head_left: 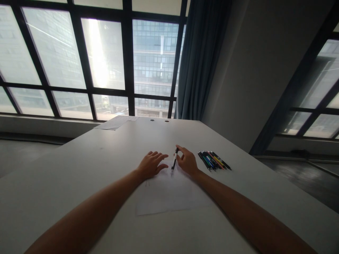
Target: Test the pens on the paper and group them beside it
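Note:
A white sheet of paper (pixel 169 197) lies on the table in front of me, with a few short dark marks near its left side. My left hand (pixel 151 164) rests on the sheet's upper left part, palm down, fingers stretched and thumb apart. Between the thumb and fingers of my right hand (pixel 187 161) is a pen (pixel 174 159) with a white barrel and black ends. It tilts over the sheet, its lower end close to the paper; whether it touches I cannot tell.
Several pens and markers (pixel 214 160) lie side by side right of my right hand. More paper sheets (pixel 112 122) lie at the white table's (pixel 87 158) far left. Two small round dark pieces sit at its far edge. Beyond are windows and a blue curtain (pixel 197 60).

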The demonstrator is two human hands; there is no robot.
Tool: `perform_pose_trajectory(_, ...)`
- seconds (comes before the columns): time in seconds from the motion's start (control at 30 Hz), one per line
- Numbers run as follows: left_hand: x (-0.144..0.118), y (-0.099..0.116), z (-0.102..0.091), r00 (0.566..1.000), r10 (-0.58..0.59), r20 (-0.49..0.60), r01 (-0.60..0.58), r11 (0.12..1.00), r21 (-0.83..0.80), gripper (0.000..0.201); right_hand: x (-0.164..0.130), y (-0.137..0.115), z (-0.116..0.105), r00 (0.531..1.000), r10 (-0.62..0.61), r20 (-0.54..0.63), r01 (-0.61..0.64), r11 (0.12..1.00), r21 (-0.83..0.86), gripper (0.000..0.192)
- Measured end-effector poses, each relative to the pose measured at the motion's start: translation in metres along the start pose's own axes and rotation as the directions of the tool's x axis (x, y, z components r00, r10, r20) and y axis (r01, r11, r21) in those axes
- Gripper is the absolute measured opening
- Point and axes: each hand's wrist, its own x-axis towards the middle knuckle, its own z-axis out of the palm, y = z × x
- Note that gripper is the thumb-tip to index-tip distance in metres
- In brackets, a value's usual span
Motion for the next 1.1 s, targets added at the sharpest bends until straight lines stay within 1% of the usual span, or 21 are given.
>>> perform_pose_trajectory(0.03, 0.0, 0.0, -0.001, 0.999, 0.051, -0.006, -0.051, 0.999, -0.006, 0.047, 0.0, -0.001, 0.001, 1.0, 0.013, -0.003, -0.013, 1.0, -0.001, 0.043)
perform_pose_trajectory(0.1, 0.0, 0.001, -0.002, 0.99, 0.142, -0.002, -0.142, 0.99, -0.017, 0.05, -0.001, -0.003, 0.001, 1.0, 0.022, -0.002, -0.022, 1.0, -0.013, 0.043)
perform_pose_trajectory(0.17, 0.001, 0.002, -0.002, 0.98, 0.197, -0.007, -0.197, 0.98, -0.028, 0.05, -0.002, -0.005, 0.002, 1.0, 0.009, 0.008, -0.008, 0.999, -0.047, 0.042)
perform_pose_trajectory(0.3, 0.0, 0.003, -0.002, 0.977, 0.206, -0.05, -0.208, 0.976, -0.058, 0.05, -0.004, -0.009, 0.003, 0.999, -0.016, 0.03, 0.02, 0.991, -0.129, 0.044)
perform_pose_trajectory(0.4, 0.0, 0.004, -0.003, 0.971, 0.234, -0.046, -0.236, 0.969, -0.073, 0.046, -0.005, -0.012, 0.002, 0.999, 0.003, 0.046, 0.005, 0.986, -0.164, 0.045)
perform_pose_trajectory(0.5, 0.0, 0.005, -0.003, 0.956, 0.29, -0.046, -0.293, 0.953, -0.075, 0.04, -0.005, -0.014, 0.002, 0.999, 0.023, 0.048, -0.014, 0.984, -0.178, 0.046)
perform_pose_trajectory(0.63, 0.002, 0.007, 0.0, 0.943, 0.324, -0.073, -0.328, 0.943, -0.05, 0.035, -0.005, -0.013, 0.004, 0.998, 0.003, 0.061, 0.006, 0.989, -0.145, 0.046)
perform_pose_trajectory(0.73, 0.002, 0.006, 0.003, 0.932, 0.348, -0.1, -0.353, 0.935, -0.038, 0.033, -0.004, -0.012, 0.005, 0.998, -0.016, 0.066, 0.02, 0.998, -0.063, 0.047)
perform_pose_trajectory(0.8, 0.002, 0.005, 0.005, 0.924, 0.356, -0.136, -0.365, 0.93, -0.047, 0.032, -0.003, -0.011, 0.006, 0.998, -0.007, 0.061, 0.004, 0.999, 0.042, 0.047)
perform_pose_trajectory(0.83, 0.002, 0.004, 0.005, 0.921, 0.356, -0.156, -0.368, 0.928, -0.056, 0.031, -0.002, -0.01, 0.006, 0.998, 0.01, 0.069, -0.018, 0.993, 0.12, 0.047)
perform_pose_trajectory(0.9, 0.002, 0.002, 0.006, 0.92, 0.345, -0.188, -0.364, 0.928, -0.08, 0.032, -0.001, -0.01, 0.006, 0.992, 0.067, 0.109, -0.099, 0.944, 0.315, 0.046)
perform_pose_trajectory(0.97, 0.002, 0.0, 0.007, 0.924, 0.335, -0.187, -0.357, 0.929, -0.1, 0.035, 0.0, -0.012, 0.006, 0.979, 0.136, 0.152, -0.194, 0.854, 0.484, 0.046)
perform_pose_trajectory(1.03, 0.001, -0.001, 0.008, 0.926, 0.341, -0.163, -0.36, 0.927, -0.104, 0.041, 0.001, -0.015, 0.007, 0.97, 0.199, 0.14, -0.243, 0.788, 0.566, 0.044)
perform_pose_trajectory(1.1, 0.001, -0.002, 0.01, 0.927, 0.347, -0.144, -0.362, 0.927, -0.098, 0.047, 0.005, -0.017, 0.006, 0.965, 0.246, 0.096, -0.254, 0.769, 0.586, 0.042)
